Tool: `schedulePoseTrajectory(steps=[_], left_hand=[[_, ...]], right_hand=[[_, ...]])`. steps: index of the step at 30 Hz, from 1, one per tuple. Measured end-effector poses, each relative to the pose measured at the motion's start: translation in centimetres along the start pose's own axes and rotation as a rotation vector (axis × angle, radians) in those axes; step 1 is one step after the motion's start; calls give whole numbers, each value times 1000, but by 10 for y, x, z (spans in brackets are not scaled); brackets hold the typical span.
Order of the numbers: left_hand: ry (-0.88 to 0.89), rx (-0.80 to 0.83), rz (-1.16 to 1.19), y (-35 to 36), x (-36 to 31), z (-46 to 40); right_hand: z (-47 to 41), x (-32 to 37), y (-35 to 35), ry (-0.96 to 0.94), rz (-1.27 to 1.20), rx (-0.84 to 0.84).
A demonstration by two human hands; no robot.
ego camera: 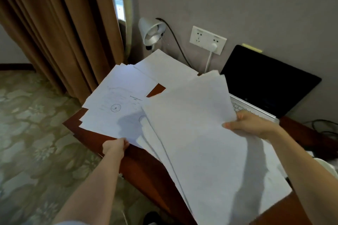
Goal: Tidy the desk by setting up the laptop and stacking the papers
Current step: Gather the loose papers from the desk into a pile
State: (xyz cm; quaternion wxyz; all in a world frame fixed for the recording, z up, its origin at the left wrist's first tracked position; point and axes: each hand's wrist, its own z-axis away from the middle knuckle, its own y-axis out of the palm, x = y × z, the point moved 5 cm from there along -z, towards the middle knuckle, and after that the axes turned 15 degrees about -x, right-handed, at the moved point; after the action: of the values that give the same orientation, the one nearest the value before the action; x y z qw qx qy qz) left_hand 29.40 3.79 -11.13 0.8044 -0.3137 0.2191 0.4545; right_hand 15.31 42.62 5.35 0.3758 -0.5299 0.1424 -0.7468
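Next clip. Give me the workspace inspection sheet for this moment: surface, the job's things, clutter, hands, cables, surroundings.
Surface: reddish-brown wooden desk, mostly covered by paper.
Job's things: laptop open at the far right, screen dark, leaning near the wall; held sheaf of papers fanned out, not squared; loose papers spread over the left end, some overhanging the edge, one with a round stamp.
Clutter: nothing seen apart from the papers.
Hands: left hand pinches the near edge of the loose papers; right hand grips the sheaf's right edge.
Cables: white plug and cord in the wall socket; black lamp cord; dark cables far right.
Surroundings: desk lamp, brown curtain, patterned carpet, grey wall.
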Motion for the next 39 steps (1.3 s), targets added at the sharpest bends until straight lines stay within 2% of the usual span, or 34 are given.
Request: schedulePoseTrajectory(steps=[2, 7, 10, 13, 15, 17, 20, 22, 24, 25, 28, 35, 39], left_hand=[[59, -73, -136, -4, -5, -2], [219, -36, -429, -9, 15, 16], [287, -6, -567, -17, 35, 28], [281, 54, -588, -29, 48, 34], [259, 64, -587, -40, 53, 34], [274, 2, -547, -50, 55, 30], [197, -229, -207, -66, 56, 28], [37, -275, 42, -67, 60, 25], [-64, -222, 127, -61, 63, 21], [-59, -224, 124, -61, 63, 21], [82, -268, 79, -67, 56, 17], [350, -232, -82, -63, 19, 25], [409, -69, -32, -34, -34, 39]], right_hand=[[-9, 14, 3, 2, -82, -53], [-51, 68, 50, -88, -143, -75], [-72, 101, 96, -201, -90, 11], [-90, 119, 153, -316, 96, 135], [-104, 120, 190, -382, 289, 139], [-114, 111, 220, -400, 414, 87], [-122, 93, 236, -404, 508, -8], [-125, 87, 239, -413, 508, -31], [-123, 85, 241, -414, 449, -14], [-119, 84, 243, -411, 409, 20], [-108, 76, 253, -380, 283, 98], [-101, 68, 255, -301, 198, 77], [-104, 76, 249, -220, -46, 107]])
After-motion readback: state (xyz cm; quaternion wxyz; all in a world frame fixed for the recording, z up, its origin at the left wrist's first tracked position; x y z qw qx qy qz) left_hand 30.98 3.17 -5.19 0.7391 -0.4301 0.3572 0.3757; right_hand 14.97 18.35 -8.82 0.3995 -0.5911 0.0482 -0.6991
